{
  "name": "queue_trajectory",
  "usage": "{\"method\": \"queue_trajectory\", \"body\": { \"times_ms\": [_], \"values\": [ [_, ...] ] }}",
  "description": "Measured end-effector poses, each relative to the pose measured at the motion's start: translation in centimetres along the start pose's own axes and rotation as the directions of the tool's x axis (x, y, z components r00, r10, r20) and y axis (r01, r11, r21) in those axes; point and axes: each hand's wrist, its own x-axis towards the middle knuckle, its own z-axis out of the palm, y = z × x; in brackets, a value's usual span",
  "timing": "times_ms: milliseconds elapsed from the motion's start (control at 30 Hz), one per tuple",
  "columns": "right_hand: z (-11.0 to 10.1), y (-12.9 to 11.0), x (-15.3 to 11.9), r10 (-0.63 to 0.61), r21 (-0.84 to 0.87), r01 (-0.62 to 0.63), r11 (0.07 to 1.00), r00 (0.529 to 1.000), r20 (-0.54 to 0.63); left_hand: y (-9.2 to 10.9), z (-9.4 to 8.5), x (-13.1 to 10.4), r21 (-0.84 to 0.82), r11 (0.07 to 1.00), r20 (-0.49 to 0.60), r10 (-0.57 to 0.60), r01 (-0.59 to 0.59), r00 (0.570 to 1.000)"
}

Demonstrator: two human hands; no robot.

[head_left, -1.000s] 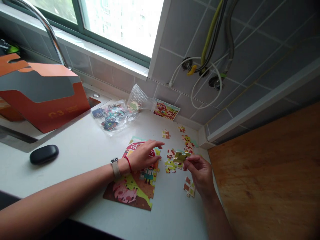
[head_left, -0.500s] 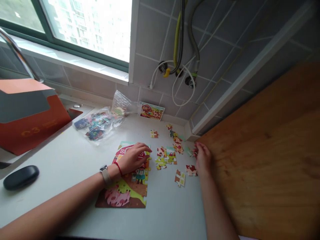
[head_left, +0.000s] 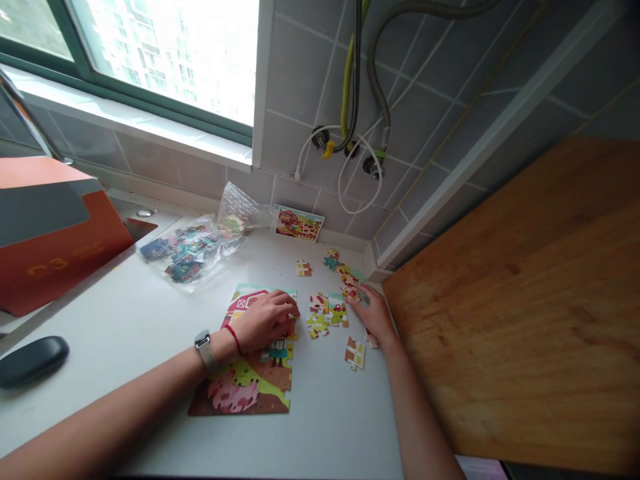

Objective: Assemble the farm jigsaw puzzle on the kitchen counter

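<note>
My left hand (head_left: 265,321) rests on the joined part of a jigsaw puzzle (head_left: 270,395), its fingers loosely bent near the right edge and gripping nothing. The puzzle shows a red barn, a figure in teal and a pink animal; my hand covers its middle. To the right, my right hand (head_left: 376,315) is over loose pieces by the wooden board, thumb and fingers apart. Its fingertips touch or hover at a pink piece (head_left: 349,283) and a pale green one. Another brown-and-white piece (head_left: 371,339) is partly hidden under this hand.
Between the hands lie several loose pieces (head_left: 319,325); a brown-and-cream piece (head_left: 355,353) is nearer me. A picture card (head_left: 299,223) leans on the tiled wall. Clear bags of pieces (head_left: 193,250), an orange box (head_left: 55,247) and a black case (head_left: 34,361) are leftward. A wooden board (head_left: 525,300) borders the right.
My right hand has moved left from the board's edge onto the loose pieces. The fingers of my left hand have bent a little more on the puzzle. The view has shifted slightly.
</note>
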Motion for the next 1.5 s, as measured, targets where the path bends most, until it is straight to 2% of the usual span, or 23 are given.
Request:
{"method": "queue_trajectory", "body": {
  "times_ms": [100, 200, 300, 467, 600, 800, 1000, 1200, 1500],
  "values": [
    [0.6, 0.5, -0.3, -0.121, -0.211, 0.141, 0.967, 0.987, 0.107, 0.1, -0.1, 0.1, -0.009, 1.0, -0.002, 0.012, -0.012, 1.0],
    [0.6, 1.2, -0.3, -0.172, -0.312, 0.203, 0.928, 0.977, 0.122, 0.0, -0.1, 0.0, -0.021, 1.0, -0.013, 0.015, -0.016, 1.0],
    [0.3, 1.6, -0.1, -0.181, -0.331, 0.208, 0.92, 0.977, 0.113, -0.1, -0.1, 0.0, -0.023, 1.0, -0.019, 0.011, -0.011, 1.0],
    [0.0, 1.7, -0.2, -0.119, -0.338, 0.134, 0.931, 0.991, 0.066, -0.2, -0.2, 0.0, -0.008, 1.0, -0.011, -0.004, 0.004, 1.0],
    [0.1, 1.7, -0.1, -0.106, -0.299, 0.106, 0.948, 0.994, 0.018, -0.5, -0.2, 0.0, 0.008, 1.0, -0.012, -0.017, 0.017, 1.0],
    [-0.1, 1.8, 0.3, -0.085, -0.148, 0.081, 0.986, 0.996, -0.025, -0.8, -0.1, 0.0, 0.013, 0.999, -0.009, -0.036, 0.036, 0.999],
    [-0.3, 2.1, 0.4, -0.037, -0.111, 0.029, 0.993, 0.997, -0.073, -0.9, -0.1, -0.1, 0.015, 0.999, 0.006, -0.037, 0.037, 0.999],
    [-0.1, 2.2, 0.5, 0.021, -0.054, -0.025, 0.998, 0.997, -0.076, -1.0, 0.0, -0.1, 0.019, 0.999, -0.002, -0.034, 0.034, 0.999],
    [-0.1, 2.0, 0.5, 0.036, -0.014, -0.038, 0.999, 0.996, -0.081, -0.9, -0.1, -0.1, 0.017, 0.999, 0.013, -0.042, 0.042, 0.999]
  ]
}}
